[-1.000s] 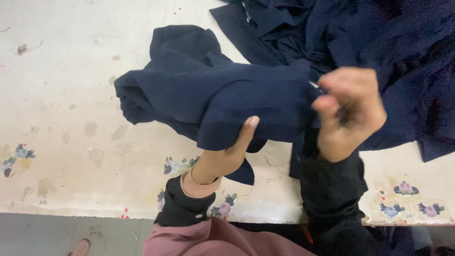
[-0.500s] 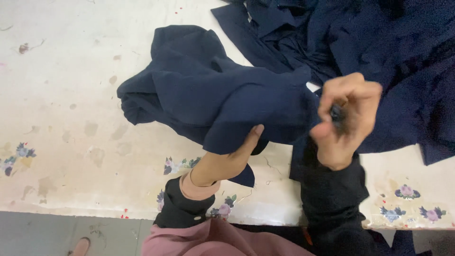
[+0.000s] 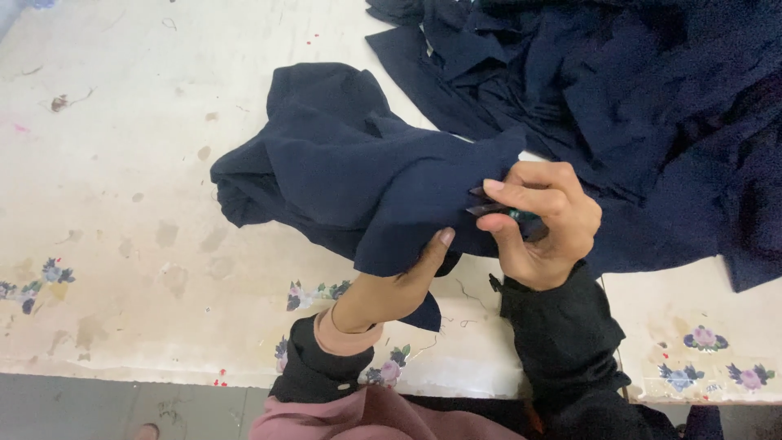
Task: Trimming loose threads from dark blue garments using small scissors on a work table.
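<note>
On the worn white surface (image 3: 122, 244), printed with small flower sprigs, lies a bunched navy garment (image 3: 350, 171), the landmark for this entry. Left hand (image 3: 391, 285) comes up from below the garment's near edge; its fingers go under the cloth and are hidden, only the thumb showing, pressed against the fabric fold, so the hand grips the garment from beneath. Right hand (image 3: 538, 224) sits just right of the garment, at its right-hand edge. Its fingers (image 3: 521, 195) are curled and pressed together around a small dark tool (image 3: 489, 208), whose two thin points stick out toward the cloth and touch or nearly touch the garment's edge; which of the two cannot be told. Kind of tool not clear, mostly covered by the hand. Right of and beyond the garment, a large heap of navy cloth (image 3: 635, 106) covers the far right of the surface, touching the garment's far-right corner. Both wrists wear black sleeves; left one shows a pink cuff.
</note>
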